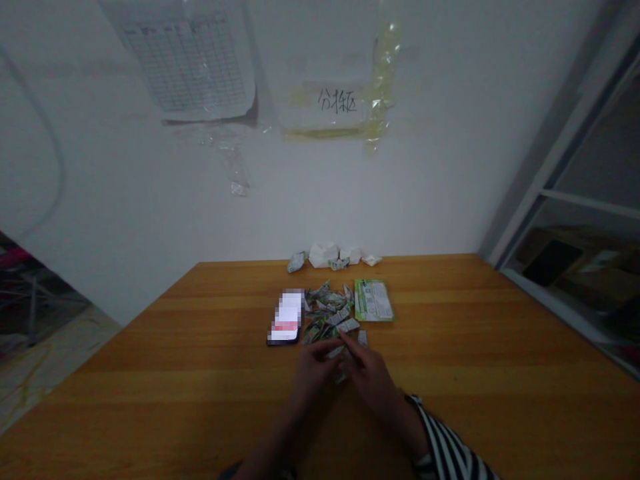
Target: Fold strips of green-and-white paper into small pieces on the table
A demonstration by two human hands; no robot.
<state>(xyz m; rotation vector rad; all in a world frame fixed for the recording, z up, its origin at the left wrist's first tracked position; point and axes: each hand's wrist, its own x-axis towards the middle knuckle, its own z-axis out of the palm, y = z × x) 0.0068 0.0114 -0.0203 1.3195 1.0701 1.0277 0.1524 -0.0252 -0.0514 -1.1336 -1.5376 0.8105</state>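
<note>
My left hand [313,370] and my right hand [367,373] meet in front of a pile of small crumpled green-and-white packets [330,310]. The fingers of both are closed in a pinch on a small packet [336,353], of which only a pale bit shows between them. Another pale scrap [341,377] appears just below the fingers, partly covered by the right hand. Beside the pile on the left lies a phone [287,317] with a lit, blurred-out screen. To its right is a flat green-and-white printed pack [373,300].
Along the back edge of the wooden table [200,373] sit crumpled white tissues [324,255] and a green-and-white packet [296,262]. The wall [425,200] rises right behind, with a printed sheet [190,63] taped to it. A metal-framed shelf [590,203] stands at the right.
</note>
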